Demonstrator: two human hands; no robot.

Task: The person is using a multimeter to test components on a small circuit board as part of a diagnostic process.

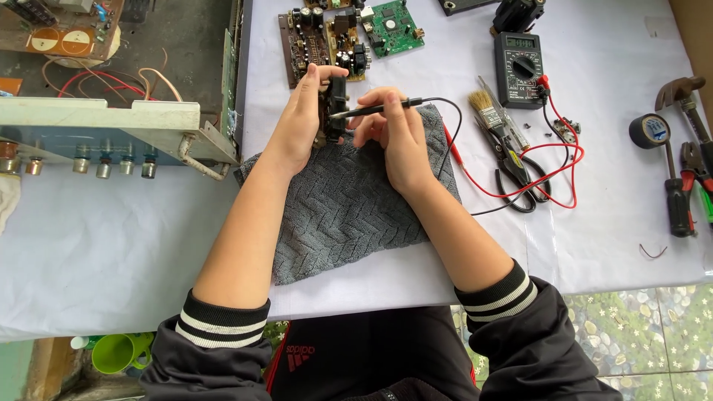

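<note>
Over the grey knitted cloth (342,215) – padding beneath the work – the left hand (301,119) clamps a small circuit board (334,111) upright, steadying it; the right hand (394,134) pinches a black probe (371,110) against it, the multimeter (518,68) beyond the cloth's right edge.

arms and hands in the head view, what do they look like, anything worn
Both forearms are bare, with black jacket sleeves pushed up near the elbows. Each sleeve ends in a ribbed black cuff with two white stripes: the left cuff and the right cuff. The left hand and right hand show no gloves, rings or watch.
</note>
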